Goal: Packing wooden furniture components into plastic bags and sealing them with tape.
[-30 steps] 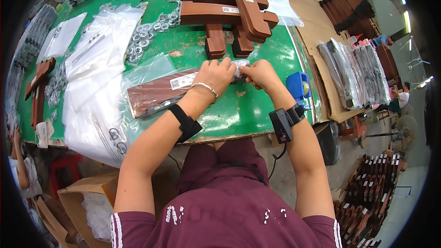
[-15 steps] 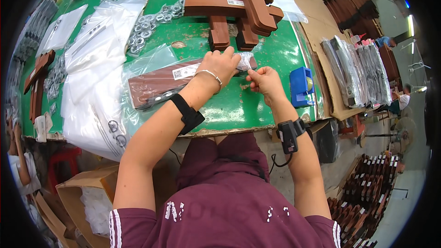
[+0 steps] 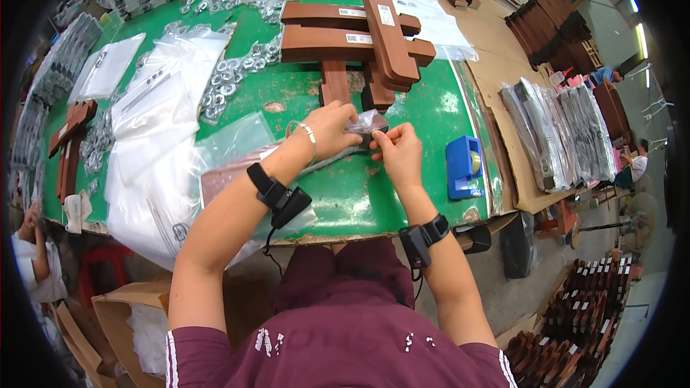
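A reddish-brown wooden piece (image 3: 220,181) in a clear plastic bag lies slantwise on the green table, partly hidden under my left forearm. My left hand (image 3: 327,131) is closed over its right part, holding the folded plastic (image 3: 368,121) down near the end. At that end, the thumb and fingers of my right hand (image 3: 401,154) pinch together against the bagged tip; anything small between them is hidden. Beyond my hands, several brown wooden pieces (image 3: 327,44) with white labels are stacked crosswise.
A blue tape dispenser (image 3: 464,169) stands right of my right hand. Clear plastic bags (image 3: 154,129) and small bagged metal rings (image 3: 226,79) lie at left. Wrapped pieces (image 3: 535,136) are on cardboard at right. A cardboard box (image 3: 126,309) sits below the table edge.
My right hand has moved left onto the bagged piece's end, from which it was slightly apart. My left hand still holds the piece. The whole view has shifted a little.
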A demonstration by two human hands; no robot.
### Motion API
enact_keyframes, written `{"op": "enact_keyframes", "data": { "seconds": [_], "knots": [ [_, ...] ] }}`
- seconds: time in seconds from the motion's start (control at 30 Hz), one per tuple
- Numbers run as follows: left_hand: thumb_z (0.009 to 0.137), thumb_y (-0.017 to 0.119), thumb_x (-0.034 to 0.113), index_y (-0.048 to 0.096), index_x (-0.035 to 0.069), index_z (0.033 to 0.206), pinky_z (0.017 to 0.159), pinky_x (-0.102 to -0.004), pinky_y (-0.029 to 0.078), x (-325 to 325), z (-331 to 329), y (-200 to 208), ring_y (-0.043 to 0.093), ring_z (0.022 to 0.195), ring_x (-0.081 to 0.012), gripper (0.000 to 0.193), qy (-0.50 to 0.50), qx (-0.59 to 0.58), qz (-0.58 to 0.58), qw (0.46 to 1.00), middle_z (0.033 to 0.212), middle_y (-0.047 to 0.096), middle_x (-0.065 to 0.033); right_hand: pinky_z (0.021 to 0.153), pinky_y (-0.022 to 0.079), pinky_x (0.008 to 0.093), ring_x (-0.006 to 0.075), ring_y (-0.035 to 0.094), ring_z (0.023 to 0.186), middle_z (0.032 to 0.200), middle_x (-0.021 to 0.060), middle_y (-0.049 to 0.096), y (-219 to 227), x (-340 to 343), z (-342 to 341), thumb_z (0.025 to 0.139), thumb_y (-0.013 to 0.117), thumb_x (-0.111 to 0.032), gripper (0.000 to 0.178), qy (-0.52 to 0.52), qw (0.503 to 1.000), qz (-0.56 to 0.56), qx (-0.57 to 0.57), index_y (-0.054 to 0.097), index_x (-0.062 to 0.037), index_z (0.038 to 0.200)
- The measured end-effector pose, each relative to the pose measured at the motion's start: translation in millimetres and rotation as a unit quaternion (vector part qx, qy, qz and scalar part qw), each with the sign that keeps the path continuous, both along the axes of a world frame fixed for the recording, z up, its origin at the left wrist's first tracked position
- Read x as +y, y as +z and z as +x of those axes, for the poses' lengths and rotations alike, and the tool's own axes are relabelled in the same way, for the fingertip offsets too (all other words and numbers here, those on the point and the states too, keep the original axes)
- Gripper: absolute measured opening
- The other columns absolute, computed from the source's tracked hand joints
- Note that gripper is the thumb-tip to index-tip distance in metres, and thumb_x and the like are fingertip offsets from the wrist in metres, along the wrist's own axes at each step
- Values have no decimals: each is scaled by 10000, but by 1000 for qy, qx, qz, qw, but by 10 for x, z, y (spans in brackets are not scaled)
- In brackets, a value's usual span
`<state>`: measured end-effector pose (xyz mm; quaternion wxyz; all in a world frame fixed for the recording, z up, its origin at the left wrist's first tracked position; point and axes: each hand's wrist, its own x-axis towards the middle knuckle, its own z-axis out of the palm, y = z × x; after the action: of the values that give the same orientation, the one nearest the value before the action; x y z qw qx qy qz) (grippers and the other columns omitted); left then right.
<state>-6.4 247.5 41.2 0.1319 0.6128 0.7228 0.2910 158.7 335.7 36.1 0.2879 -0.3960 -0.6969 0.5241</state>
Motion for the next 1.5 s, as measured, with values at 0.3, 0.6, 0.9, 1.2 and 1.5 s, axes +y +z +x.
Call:
{"op": "enact_keyframes", "data": {
  "seconds": [0.3,0.6,0.9,1.2,1.5],
  "knots": [
    [768,780,281,660,19,1059,861,-372,506,-25,-89,333,647,984,-302,409,-15,-123,-9,992,1044,666,-178,483,455,389,248,601,508,569,100,577,49,91,213,804,775,-448,489,8,965,209,-161,496,-50,753],
    [762,793,294,657,2,1065,870,-373,507,-140,-69,396,655,993,-307,442,-55,-140,-8,989,1043,684,-177,638,501,350,254,639,745,828,122,634,-57,133,471,709,870,-328,552,47,981,163,-90,543,-8,1018],
    [782,763,118,614,39,1126,788,-320,519,-188,36,743,652,911,-203,383,-71,-104,117,985,1024,647,-95,854,536,409,263,596,1084,1170,109,578,121,-256,440,786,814,-342,772,189,959,-180,111,393,-55,1366],
    [830,580,167,501,89,1308,831,-363,475,-129,862,336,614,995,-259,490,27,214,208,954,1123,592,-105,1088,409,438,237,466,1309,1415,47,481,-49,-468,116,957,509,-540,616,122,835,-412,344,402,-153,1424],
    [785,753,355,406,129,1435,1114,-616,221,-1115,512,563,319,1406,-355,770,124,181,137,966,1499,358,-155,933,539,419,259,569,1192,1339,74,560,-193,-225,298,945,494,-600,602,37,861,-375,342,465,-150,1344]
  ]
}}
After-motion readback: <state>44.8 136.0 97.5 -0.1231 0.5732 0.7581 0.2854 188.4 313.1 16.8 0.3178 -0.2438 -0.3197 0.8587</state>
